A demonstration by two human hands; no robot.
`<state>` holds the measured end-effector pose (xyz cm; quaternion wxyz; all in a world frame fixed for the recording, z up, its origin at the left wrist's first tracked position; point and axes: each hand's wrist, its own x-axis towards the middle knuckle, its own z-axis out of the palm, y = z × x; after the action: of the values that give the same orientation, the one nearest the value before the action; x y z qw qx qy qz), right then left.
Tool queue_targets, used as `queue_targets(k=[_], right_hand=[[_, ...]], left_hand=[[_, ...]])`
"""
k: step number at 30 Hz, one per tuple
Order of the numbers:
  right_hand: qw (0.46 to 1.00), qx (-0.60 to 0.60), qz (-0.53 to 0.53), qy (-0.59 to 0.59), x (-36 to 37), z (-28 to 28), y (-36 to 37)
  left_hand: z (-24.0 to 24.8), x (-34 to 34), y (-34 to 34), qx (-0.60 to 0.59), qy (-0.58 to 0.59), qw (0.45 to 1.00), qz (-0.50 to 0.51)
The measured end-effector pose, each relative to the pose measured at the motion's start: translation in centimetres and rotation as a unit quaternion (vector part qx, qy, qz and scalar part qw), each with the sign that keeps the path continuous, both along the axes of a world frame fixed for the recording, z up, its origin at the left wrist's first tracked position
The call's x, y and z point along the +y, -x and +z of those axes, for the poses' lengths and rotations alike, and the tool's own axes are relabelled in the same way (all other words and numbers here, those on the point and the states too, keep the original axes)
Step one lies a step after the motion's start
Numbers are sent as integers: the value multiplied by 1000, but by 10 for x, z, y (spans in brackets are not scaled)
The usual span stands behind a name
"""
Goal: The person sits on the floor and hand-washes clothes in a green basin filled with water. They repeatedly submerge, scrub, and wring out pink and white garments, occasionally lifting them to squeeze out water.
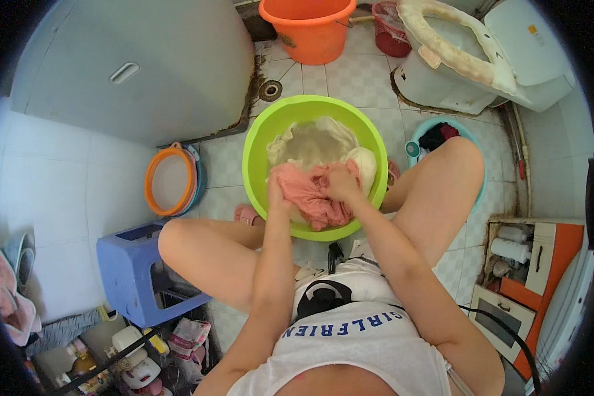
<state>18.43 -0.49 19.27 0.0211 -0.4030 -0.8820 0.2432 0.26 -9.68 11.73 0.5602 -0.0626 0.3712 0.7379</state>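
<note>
A wet pink cloth garment is bunched between my hands over the near half of a lime-green basin. My left hand grips the garment's left side, its fingers mostly hidden by the fabric. On the right, my right hand is closed on another part of it, with folds showing on both sides of the fingers. Cloudy water fills the basin behind the garment. In that water lies a cream-white cloth, bulging up at the right beside my right hand.
An orange bucket stands beyond the basin, near a floor drain. Right of it are a toilet and a light-blue basin of dark clothes. Orange-rimmed basins and a blue plastic stool stand left.
</note>
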Motion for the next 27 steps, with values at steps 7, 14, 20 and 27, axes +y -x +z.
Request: queue_targets(k=[7, 14, 20, 27], right_hand=[[937, 180, -191, 232, 44, -26, 55], [954, 211, -160, 138, 93, -8, 96], [988, 105, -110, -25, 81, -50, 76], [984, -4, -46, -172, 68, -120, 74]], left_hand=[[-44, -5, 67, 50, 2, 988, 145], [23, 62, 68, 319, 102, 942, 10], [-6, 80, 31, 772, 286, 526, -216], [-44, 82, 13, 826, 233, 422, -291]])
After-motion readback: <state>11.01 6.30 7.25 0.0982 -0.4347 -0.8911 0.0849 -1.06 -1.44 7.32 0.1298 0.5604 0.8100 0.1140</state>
